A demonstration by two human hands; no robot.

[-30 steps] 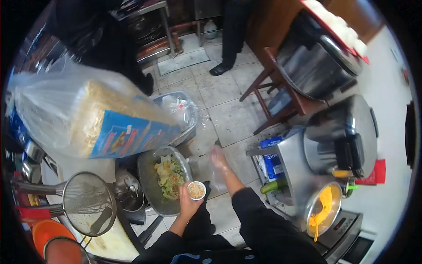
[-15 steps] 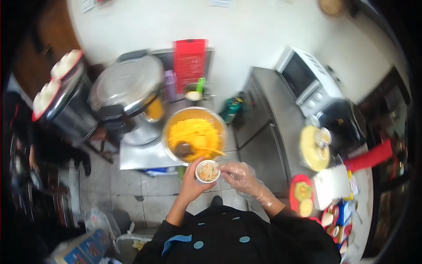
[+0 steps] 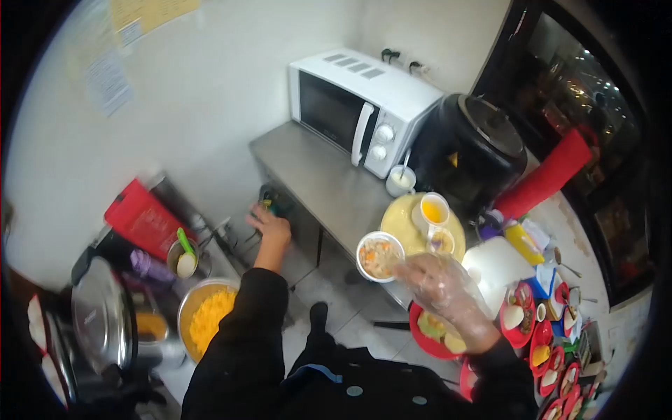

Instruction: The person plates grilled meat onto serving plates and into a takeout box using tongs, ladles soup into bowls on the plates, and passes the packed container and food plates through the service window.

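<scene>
Cup (image 3: pixel 380 257) has passed from left hand (image 3: pixel 271 229) to right hand (image 3: pixel 442 283)

Head view: the gloved right hand is clamped on the cup's side, by the desk's (image 3: pixel 308 168) front edge; the left hand stretches forward, fingers spread apart.

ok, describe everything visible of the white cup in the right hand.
The white cup is round, open-topped, possibly plastic or paper, filled with pale food with orange bits. Its mouth faces the camera; its base is hidden. The gloved right hand holds it, fingers at its picture-right side, seemingly over the front edge of the metal counter.
</scene>
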